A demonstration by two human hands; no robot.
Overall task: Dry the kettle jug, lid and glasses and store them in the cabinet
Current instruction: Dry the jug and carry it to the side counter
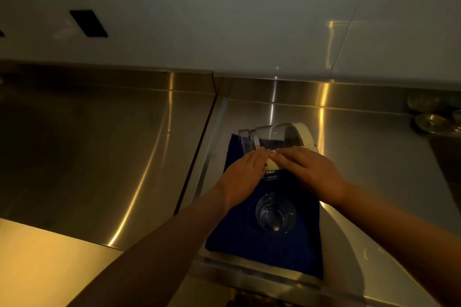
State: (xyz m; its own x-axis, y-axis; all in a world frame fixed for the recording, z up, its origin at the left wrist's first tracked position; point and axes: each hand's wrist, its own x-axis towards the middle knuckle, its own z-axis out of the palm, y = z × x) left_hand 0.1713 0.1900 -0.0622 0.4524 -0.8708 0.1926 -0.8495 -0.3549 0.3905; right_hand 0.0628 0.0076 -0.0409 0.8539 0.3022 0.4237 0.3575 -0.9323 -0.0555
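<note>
A stainless steel counter fills the middle of the frame, with a seam running diagonally from upper centre toward the lower left. A dark blue towel is spread flat on the counter in the lower centre of the frame.

The kettle jug is laid on its side at the upper end of the towel. Its clear body is directed toward the left of the frame, and its cream-coloured base is directed toward the right. A cream-coloured part of the jug, apparently its handle, is seen just below the body, between the two hands.

The left hand is placed just below the jug, with its fingers extended and resting against the cream part. The right hand is laid flat, palm down, over the same part from the right, its fingertips meeting those of the left hand. Both hands are seen with fingers extended rather than curled; whether either one is clamped on the jug cannot be told.

One glass stands on the towel in the lower centre of the frame, just below the hands. The rim of a second glass object is partly visible directly beneath the hands; most of it is hidden.

Small metal bowls are grouped at the right edge of the frame, well apart from the towel. A white wall occupies the upper part of the frame, and a dark rectangular panel is set in it at the upper left.
</note>
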